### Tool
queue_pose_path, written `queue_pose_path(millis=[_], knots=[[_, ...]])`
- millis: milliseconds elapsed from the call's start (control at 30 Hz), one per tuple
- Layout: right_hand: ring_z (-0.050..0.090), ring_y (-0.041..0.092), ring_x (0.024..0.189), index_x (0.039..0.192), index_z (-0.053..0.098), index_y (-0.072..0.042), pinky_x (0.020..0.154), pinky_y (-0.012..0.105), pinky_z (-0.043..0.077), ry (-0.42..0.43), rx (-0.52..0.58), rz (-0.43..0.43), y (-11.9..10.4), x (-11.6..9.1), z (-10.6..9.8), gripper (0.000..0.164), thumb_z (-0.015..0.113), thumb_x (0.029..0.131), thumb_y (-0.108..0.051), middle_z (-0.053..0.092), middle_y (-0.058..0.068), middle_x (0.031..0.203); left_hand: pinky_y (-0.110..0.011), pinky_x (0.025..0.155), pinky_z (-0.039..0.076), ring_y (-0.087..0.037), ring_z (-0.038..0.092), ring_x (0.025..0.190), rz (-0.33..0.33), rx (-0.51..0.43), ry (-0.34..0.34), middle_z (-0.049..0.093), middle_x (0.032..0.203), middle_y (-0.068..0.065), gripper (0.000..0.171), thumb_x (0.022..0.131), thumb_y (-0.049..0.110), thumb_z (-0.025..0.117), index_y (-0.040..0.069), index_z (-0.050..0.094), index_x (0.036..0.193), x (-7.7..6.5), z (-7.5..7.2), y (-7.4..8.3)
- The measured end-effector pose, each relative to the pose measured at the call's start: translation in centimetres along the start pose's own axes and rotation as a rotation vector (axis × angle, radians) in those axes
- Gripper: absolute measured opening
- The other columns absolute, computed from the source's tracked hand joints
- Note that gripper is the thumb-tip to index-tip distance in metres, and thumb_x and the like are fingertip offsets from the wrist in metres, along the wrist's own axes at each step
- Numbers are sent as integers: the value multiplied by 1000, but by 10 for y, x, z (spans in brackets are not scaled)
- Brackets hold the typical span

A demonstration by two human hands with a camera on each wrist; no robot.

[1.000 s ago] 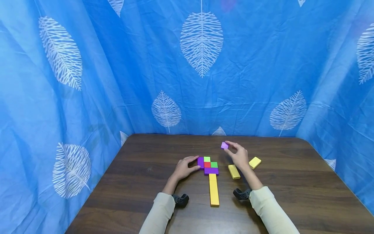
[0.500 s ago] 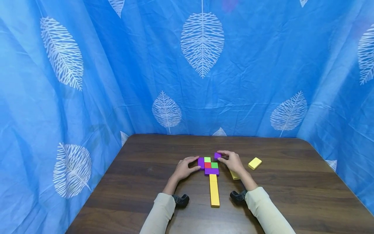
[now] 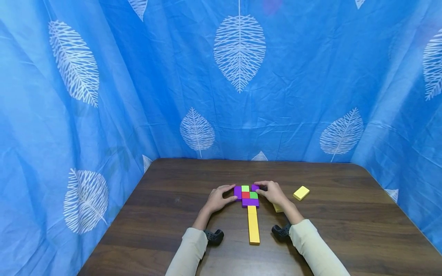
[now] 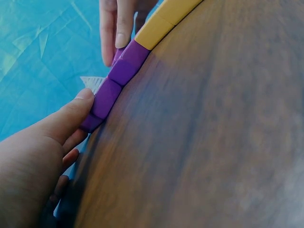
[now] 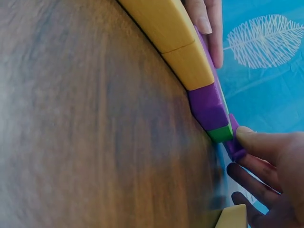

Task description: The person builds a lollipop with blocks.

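Observation:
My right hand pinches a small purple block between thumb and forefinger. That block is behind the green block, with a narrow gap to the light green block. My left hand holds the upright purple block at the group's left side, thumb at its near end and forefinger at its far end. A red block lies in the middle, and a wide purple block in front. In the right wrist view, the thumb presses the small purple block near the green block.
Yellow blocks form a line from the wide purple block towards me. One loose yellow block lies to the right; another yellow block is partly hidden under the right wrist. A blue leaf-patterned curtain surrounds the wooden table.
My right hand has carried the small purple block left and towards me, down to the group's back right corner. The left hand has kept its place on the upright purple block.

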State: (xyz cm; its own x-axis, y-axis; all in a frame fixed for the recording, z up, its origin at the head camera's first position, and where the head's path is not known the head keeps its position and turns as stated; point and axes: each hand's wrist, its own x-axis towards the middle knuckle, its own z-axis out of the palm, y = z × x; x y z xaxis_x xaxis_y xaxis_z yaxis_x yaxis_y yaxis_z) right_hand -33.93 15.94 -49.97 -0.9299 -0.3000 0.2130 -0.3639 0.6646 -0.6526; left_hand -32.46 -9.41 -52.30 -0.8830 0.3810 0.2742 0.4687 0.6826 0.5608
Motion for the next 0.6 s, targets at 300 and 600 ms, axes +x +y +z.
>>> queue_pose_path(millis=[300, 600], knots=[[53, 34, 112, 113, 67, -5, 93, 48, 40, -17, 4, -25, 1, -1, 0, 30, 68, 84, -14, 64, 14, 112, -48, 99, 31, -23, 45, 123, -21, -4, -6, 53, 131, -5, 54, 86, 45, 61, 18, 53, 133, 0, 1, 0], [52, 34, 113, 114, 66, -6, 93, 49, 40, -35, 4, -9, 2, -1, 2, 30, 66, 86, -15, 63, 14, 114, -48, 99, 31, -23, 44, 123, -28, -3, -9, 53, 131, -4, 55, 86, 45, 61, 18, 52, 133, -1, 1, 1]])
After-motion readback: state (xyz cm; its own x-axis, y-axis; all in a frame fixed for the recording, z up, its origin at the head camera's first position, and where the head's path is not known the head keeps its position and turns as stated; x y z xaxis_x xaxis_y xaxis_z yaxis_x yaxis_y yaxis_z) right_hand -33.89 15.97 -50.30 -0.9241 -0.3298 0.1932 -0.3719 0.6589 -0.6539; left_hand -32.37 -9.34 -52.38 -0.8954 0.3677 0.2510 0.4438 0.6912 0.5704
